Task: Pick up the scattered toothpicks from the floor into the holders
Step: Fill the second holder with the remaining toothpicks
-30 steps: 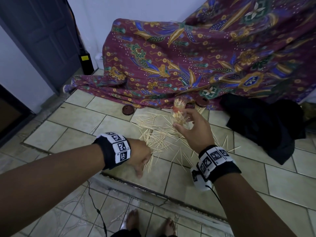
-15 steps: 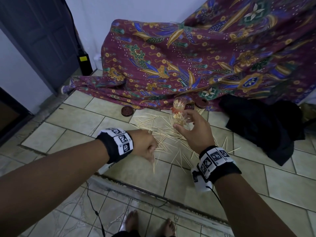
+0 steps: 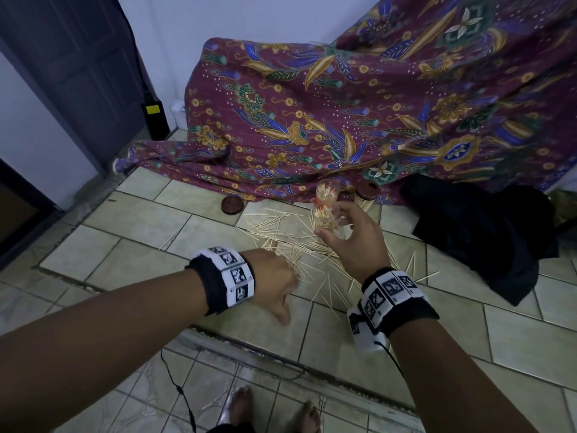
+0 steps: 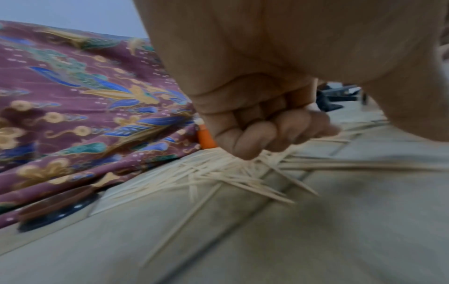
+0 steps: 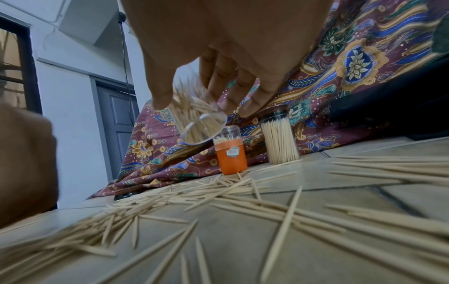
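The tiled floor [image 3: 131, 242] carries a spread of loose toothpicks [image 3: 281, 235]. At its far edge stand an orange holder [image 5: 231, 153] and a clear capped holder [image 5: 279, 140], side by side against a patterned cloth [image 3: 312, 126]. A brown lid [image 3: 232, 205] and a black garment [image 3: 487, 232] lie there too.

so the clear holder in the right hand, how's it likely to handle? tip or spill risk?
The clear holder looks like smooth thin plastic, so probably light and a bit slippery. The right hand holds it tilted with its top open, and toothpicks poke past the rim, so further tilting may spill them. It is tall and narrow, so likely tippy if set down among the loose sticks.
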A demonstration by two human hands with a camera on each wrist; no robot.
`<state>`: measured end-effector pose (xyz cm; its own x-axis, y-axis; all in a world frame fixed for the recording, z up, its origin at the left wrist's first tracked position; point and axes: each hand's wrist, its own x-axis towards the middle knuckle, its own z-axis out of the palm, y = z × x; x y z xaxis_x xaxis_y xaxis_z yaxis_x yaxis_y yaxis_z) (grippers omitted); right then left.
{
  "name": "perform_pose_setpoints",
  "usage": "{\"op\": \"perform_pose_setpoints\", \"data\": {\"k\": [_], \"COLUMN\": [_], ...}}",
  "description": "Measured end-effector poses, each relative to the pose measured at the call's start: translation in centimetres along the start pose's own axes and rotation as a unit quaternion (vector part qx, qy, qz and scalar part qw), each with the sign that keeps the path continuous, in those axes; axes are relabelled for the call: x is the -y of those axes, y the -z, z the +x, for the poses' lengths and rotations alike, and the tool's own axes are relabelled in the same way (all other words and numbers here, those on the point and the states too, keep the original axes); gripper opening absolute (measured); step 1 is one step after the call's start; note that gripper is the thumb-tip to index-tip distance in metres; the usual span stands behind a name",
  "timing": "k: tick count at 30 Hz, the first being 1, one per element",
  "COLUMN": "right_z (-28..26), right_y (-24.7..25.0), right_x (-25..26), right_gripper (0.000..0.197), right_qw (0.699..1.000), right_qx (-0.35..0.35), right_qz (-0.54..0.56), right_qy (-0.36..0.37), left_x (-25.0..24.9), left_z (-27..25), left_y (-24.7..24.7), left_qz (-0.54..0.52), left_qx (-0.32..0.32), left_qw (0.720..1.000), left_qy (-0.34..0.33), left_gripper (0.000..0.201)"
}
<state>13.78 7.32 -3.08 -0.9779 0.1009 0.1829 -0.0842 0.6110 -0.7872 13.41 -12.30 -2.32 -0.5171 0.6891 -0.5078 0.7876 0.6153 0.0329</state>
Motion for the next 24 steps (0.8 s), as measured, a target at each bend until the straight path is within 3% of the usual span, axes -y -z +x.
{"op": "perform_pose_setpoints", "data": {"k": [5,9,13,17,20,24], "right_z": [0.2,0.1,0.2,0.4,0.5,0.7], "right_y": [0.2,0.2,0.2,0.4,0.6,0.8], "right_x": [-0.1,0.0,-0.1,-0.5,-0.7,-1.0], "right_gripper": [0.046,0.044,0.044,0.044,0.042,0.042], "right_qw": [1.000,1.000,1.000,1.000,1.000,1.000], "right_qx": [0.004,0.005,0.009,0.004,0.003,0.000], "right_qz": [0.001,0.002,-0.001,-0.005,-0.004,-0.003], "right_qy": [0.000,-0.002,0.001,0.002,0.002,0.001], "left_x": [0.7,3.2,5.3,7.1,7.6,6.8], "left_z": [0.1,0.5,0.5,0.0,-0.3,-0.7], "left_y": [0.4,0.8,1.1,0.9,0.7,0.3], "left_qz": [0.032,0.007,-0.051,-0.144,-0.129,-0.154], "left_qx": [0.012,0.006,-0.043,-0.122,-0.071,-0.019], "left_qw": [0.999,0.998,0.992,0.968,0.955,0.953], "left_qy": [0.009,0.058,0.104,0.166,0.258,0.261], "left_gripper": [0.051,0.048,0.040,0.034,0.038,0.022]}}
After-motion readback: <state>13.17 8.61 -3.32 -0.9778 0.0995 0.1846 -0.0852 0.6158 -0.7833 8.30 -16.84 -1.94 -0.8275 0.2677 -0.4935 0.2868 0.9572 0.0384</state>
